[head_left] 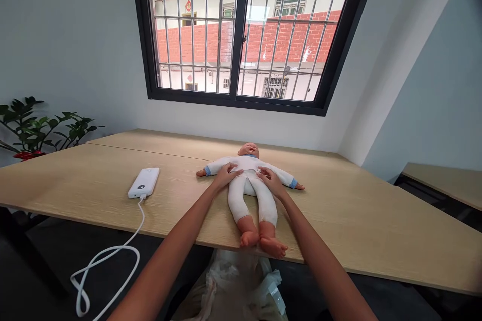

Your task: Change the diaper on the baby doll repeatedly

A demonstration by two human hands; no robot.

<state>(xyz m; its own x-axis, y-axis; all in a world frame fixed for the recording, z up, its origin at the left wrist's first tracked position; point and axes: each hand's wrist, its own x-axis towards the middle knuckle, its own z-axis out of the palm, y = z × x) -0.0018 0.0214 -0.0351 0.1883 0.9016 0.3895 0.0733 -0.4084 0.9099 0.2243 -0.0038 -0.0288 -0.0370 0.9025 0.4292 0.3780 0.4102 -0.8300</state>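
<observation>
A baby doll (pixel 248 195) lies on its back on the table, head toward the window and feet at the near edge. Its arms are stretched out sideways. White cloth with blue cuffs covers its body, while its feet are bare. My left hand (pixel 227 175) rests on the left side of the doll's waist, fingers apart on the white top. On the other side, my right hand (pixel 271 180) touches the waist near the top's hem with its fingers spread. Whether either set of fingertips pinches the cloth is too small to tell.
A white power bank (pixel 144 182) lies left on the wooden table (pixel 357 210), its white cable (pixel 133 248) hanging over the front edge. Crinkled translucent plastic (pixel 271 288) shows below the edge at my lap. A potted plant (pixel 41 128) stands far left, and a barred window (pixel 235 98) is ahead.
</observation>
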